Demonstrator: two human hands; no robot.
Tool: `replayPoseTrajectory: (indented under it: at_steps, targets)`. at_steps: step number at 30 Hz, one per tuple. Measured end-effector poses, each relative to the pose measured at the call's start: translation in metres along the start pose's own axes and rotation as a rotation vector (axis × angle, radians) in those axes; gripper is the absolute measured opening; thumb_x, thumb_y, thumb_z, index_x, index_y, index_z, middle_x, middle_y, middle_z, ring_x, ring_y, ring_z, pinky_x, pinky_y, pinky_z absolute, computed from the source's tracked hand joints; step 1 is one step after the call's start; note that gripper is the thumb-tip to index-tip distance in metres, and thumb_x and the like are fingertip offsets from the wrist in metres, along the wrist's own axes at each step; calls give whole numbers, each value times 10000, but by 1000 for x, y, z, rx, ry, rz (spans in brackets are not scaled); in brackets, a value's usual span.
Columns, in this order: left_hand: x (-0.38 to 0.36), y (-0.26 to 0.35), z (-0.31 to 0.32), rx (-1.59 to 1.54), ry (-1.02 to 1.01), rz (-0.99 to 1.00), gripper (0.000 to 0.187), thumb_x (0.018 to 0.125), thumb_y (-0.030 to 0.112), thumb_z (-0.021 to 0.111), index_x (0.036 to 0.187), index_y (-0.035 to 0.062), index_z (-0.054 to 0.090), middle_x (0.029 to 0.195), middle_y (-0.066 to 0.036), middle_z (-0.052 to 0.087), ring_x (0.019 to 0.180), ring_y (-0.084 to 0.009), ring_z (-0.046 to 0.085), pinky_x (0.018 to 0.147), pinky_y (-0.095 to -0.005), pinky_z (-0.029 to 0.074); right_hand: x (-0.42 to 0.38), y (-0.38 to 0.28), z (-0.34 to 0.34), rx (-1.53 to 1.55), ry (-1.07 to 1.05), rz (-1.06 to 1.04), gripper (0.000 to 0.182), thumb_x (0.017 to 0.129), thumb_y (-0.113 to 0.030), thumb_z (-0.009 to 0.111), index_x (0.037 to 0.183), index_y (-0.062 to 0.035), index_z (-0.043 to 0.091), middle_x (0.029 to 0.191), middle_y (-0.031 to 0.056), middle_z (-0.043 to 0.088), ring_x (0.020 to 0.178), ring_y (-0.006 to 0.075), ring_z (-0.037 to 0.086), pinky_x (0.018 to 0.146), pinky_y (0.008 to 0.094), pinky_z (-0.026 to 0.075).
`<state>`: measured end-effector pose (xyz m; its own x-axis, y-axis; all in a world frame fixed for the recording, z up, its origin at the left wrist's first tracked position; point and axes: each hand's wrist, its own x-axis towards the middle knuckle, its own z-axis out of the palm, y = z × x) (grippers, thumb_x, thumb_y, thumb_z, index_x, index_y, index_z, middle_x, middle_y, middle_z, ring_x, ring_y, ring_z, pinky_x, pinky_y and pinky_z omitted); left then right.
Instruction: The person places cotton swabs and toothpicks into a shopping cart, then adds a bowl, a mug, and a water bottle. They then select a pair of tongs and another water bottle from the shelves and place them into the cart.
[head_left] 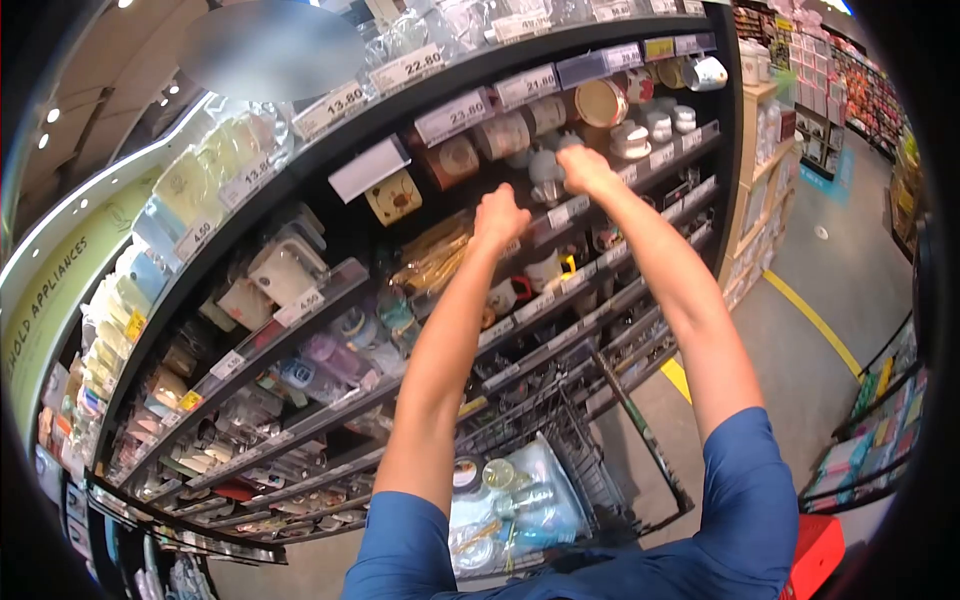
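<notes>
Both my arms reach into a dark shelf of kitchenware. My left hand (pixel 502 213) is closed at the shelf's front edge, just right of a bundle of long wooden utensils (pixel 435 255); whatever its fingers may hold is hidden. Further right, my right hand (pixel 582 168) has its fingers curled beside a pale grey rounded ceramic piece (pixel 545 175). Whether it grips that piece cannot be made out. White stacked ceramic pieces (pixel 630 140) stand right of this hand. Behind are patterned mugs (pixel 503 135) and a round patterned dish (pixel 601 102).
Below my arms is a wire shopping cart (pixel 590 450) holding clear glassware and wrapped goods (pixel 525 495). Price tags (pixel 452 118) line the shelf edges. To the right runs a grey aisle floor (pixel 815 290) with a yellow line (pixel 815 325). A red object (pixel 815 555) sits at lower right.
</notes>
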<state>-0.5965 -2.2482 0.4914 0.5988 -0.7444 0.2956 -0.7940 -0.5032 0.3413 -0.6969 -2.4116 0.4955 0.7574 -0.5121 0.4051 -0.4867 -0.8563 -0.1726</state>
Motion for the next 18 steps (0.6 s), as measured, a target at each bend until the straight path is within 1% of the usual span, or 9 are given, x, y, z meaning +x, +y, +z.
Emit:
replayPoseTrajectory:
  at_steps: [3, 6, 7, 8, 10, 11, 12, 14, 18]
  targets:
    - [25, 14, 14, 92, -82, -111, 511, 711, 116, 649, 1209, 36, 566, 1202, -210, 599, 1141, -344, 569, 951, -407, 475, 12, 9, 19, -21, -92, 22, 332, 717, -83, 663, 1048, -68, 672, 1072, 195, 651, 1024, 334, 630, 863, 420, 523]
    - [41, 13, 30, 68, -121, -27, 518, 700, 103, 656, 1211, 85, 576, 1229, -183, 593, 1138, -331, 572, 953, -404, 473, 20, 11, 38, -12, -98, 4, 329, 713, -58, 650, 1036, -113, 680, 1023, 181, 666, 984, 337, 642, 841, 428, 526]
    - [44, 11, 39, 63, -57, 8, 423, 690, 82, 660, 1113, 105, 646, 1137, -172, 644, 1062, -316, 618, 911, -392, 492, 21, 11, 38, -3, -94, -40, 312, 714, -60, 650, 1019, -116, 687, 1011, 176, 669, 972, 335, 646, 829, 431, 528]
    - [48, 7, 45, 63, -67, -5, 423, 690, 82, 660, 1113, 105, 646, 1137, -172, 644, 1062, -316, 618, 911, -392, 492, 21, 11, 42, 7, -94, -85, 296, 714, -63, 651, 1002, -119, 695, 999, 171, 672, 960, 334, 650, 818, 434, 530]
    - [54, 2, 51, -14, -74, 95, 288, 686, 65, 659, 971, 81, 697, 979, -176, 688, 961, -308, 660, 847, -380, 512, 23, 12, 46, 7, -86, -119, 242, 710, -73, 657, 937, -131, 718, 955, 167, 680, 924, 333, 658, 802, 432, 532]
    - [55, -1, 54, -57, -21, 121, 196, 681, 48, 652, 867, 62, 710, 863, -174, 696, 894, -297, 681, 802, -370, 521, 22, 14, 43, 10, -110, -161, 228, 725, -75, 648, 944, -90, 712, 976, 182, 677, 940, 334, 658, 807, 423, 537]
    - [54, 0, 50, -61, -24, 123, 204, 681, 44, 640, 874, 65, 705, 868, -170, 697, 882, -290, 681, 792, -364, 522, 17, 12, 36, 12, -133, -206, 222, 740, -78, 639, 950, -50, 706, 997, 196, 674, 957, 334, 658, 812, 413, 542]
    - [55, -5, 43, -68, 41, 169, 193, 679, 39, 629, 858, 55, 700, 839, -163, 697, 853, -292, 684, 786, -358, 523, 11, 16, 33, 131, -85, -258, 154, 715, -106, 681, 859, -117, 734, 945, 179, 682, 925, 329, 663, 786, 412, 541]
    - [-1, -6, 1, -206, 205, 254, 168, 706, 39, 610, 850, 37, 695, 781, -138, 690, 711, -179, 674, 659, -319, 520, -40, -1, 0, 275, 173, -444, 144, 739, -160, 665, 866, -101, 702, 818, 164, 664, 804, 360, 645, 701, 440, 517]
